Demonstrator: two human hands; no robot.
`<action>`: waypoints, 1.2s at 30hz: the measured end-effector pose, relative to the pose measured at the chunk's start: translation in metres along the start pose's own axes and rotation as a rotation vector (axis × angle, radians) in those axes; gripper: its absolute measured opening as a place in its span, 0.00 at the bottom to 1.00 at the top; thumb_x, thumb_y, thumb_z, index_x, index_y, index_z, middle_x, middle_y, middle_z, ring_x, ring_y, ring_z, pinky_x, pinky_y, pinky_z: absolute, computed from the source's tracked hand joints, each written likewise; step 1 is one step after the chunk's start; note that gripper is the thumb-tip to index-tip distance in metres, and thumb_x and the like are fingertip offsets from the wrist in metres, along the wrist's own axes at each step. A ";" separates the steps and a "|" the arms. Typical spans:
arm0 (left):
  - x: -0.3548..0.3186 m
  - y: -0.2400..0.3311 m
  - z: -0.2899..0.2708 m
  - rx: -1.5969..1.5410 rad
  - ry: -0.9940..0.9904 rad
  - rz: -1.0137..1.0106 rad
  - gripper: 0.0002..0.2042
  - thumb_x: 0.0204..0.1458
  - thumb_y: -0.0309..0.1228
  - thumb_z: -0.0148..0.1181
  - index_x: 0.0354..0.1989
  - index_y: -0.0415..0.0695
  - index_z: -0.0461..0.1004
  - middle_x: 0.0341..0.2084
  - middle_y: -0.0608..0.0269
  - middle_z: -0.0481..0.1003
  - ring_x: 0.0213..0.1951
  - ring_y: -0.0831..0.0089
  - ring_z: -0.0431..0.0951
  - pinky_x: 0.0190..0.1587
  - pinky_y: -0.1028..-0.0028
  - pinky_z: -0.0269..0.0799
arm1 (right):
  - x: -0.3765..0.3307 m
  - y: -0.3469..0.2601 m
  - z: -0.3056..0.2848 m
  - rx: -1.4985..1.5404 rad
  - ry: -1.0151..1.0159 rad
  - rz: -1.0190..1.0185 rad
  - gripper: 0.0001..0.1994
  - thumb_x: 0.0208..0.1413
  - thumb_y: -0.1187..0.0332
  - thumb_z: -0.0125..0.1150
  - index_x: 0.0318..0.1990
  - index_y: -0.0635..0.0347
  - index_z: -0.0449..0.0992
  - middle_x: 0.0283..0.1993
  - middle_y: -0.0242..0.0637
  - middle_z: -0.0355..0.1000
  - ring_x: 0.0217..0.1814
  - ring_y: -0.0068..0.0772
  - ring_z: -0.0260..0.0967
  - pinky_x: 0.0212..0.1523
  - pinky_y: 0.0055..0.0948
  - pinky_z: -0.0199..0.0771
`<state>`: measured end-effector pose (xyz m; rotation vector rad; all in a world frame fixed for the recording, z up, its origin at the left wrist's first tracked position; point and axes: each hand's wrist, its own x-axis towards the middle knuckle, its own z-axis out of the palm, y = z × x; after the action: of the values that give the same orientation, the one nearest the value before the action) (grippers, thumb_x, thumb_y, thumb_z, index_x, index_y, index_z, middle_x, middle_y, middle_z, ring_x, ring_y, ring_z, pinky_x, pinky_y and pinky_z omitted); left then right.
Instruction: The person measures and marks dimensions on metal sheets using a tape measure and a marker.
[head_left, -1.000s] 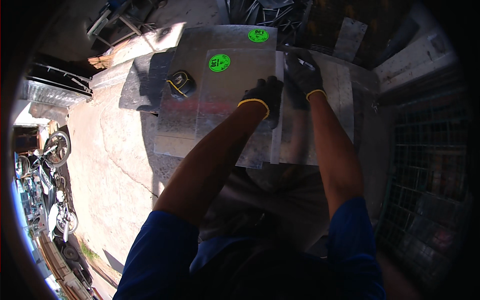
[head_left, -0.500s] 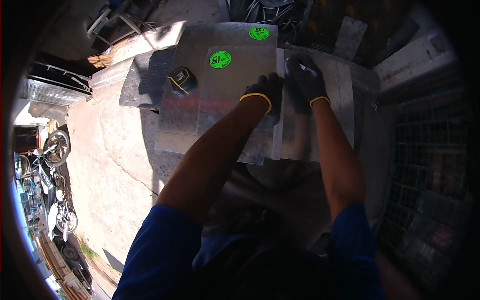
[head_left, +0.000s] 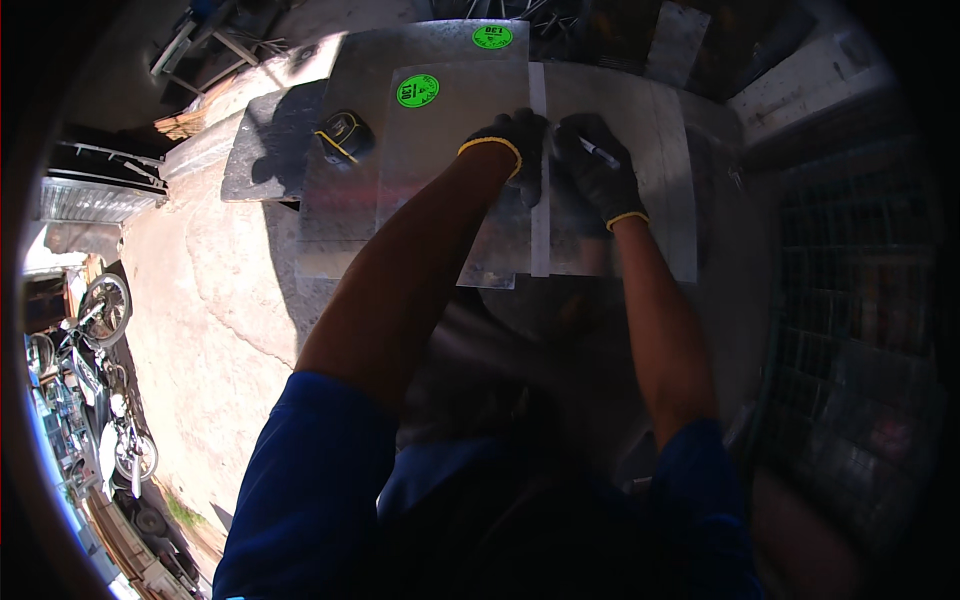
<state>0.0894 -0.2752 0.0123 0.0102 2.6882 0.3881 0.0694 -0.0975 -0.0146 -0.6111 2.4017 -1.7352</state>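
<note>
Several flat metal sheets lie stacked in front of me, two of them with round green stickers. A narrow straight metal strip lies along the top sheet. My left hand, in a black glove with a yellow cuff, presses down on that strip. My right hand, gloved the same way, holds a thin marker with its tip on the sheet just right of the strip.
A black and yellow tape measure rests on the sheets at the left. A dark board juts out beyond them. Bare sandy ground spreads to the left, with parked motorbikes at the far edge. Wire mesh racks stand at the right.
Both hands have shifted slightly along the strip; the right hand with the marker has moved a little toward me. The sheets and tape measure stay put.
</note>
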 end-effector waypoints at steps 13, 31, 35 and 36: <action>-0.003 0.003 -0.006 0.060 -0.018 0.043 0.63 0.21 0.42 0.85 0.74 0.42 0.57 0.69 0.50 0.61 0.67 0.48 0.67 0.68 0.58 0.69 | -0.094 -0.030 -0.011 -0.077 0.007 -0.021 0.07 0.64 0.68 0.62 0.48 0.56 0.78 0.44 0.40 0.80 0.48 0.36 0.81 0.50 0.33 0.77; 0.007 -0.006 0.004 0.089 0.020 0.076 0.66 0.18 0.43 0.86 0.74 0.41 0.56 0.70 0.48 0.62 0.68 0.49 0.68 0.68 0.59 0.70 | -0.169 -0.040 -0.021 -0.153 -0.079 -0.018 0.09 0.64 0.68 0.62 0.49 0.57 0.77 0.43 0.43 0.77 0.47 0.46 0.77 0.47 0.41 0.75; 0.011 -0.011 0.005 0.090 0.029 0.105 0.66 0.18 0.43 0.87 0.75 0.41 0.56 0.70 0.47 0.62 0.68 0.50 0.67 0.68 0.60 0.70 | -0.178 -0.043 -0.024 -0.185 -0.096 -0.034 0.09 0.64 0.68 0.62 0.49 0.58 0.76 0.42 0.44 0.77 0.46 0.46 0.77 0.47 0.40 0.75; 0.012 -0.012 0.005 0.090 0.028 0.106 0.66 0.18 0.43 0.87 0.75 0.41 0.56 0.70 0.47 0.62 0.68 0.50 0.67 0.68 0.60 0.70 | -0.181 -0.044 -0.025 -0.169 -0.112 0.011 0.08 0.65 0.70 0.62 0.50 0.58 0.76 0.42 0.40 0.77 0.45 0.37 0.77 0.47 0.35 0.75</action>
<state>0.0813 -0.2847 0.0003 0.1748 2.7378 0.3012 0.2373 -0.0169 0.0094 -0.6943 2.4845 -1.4615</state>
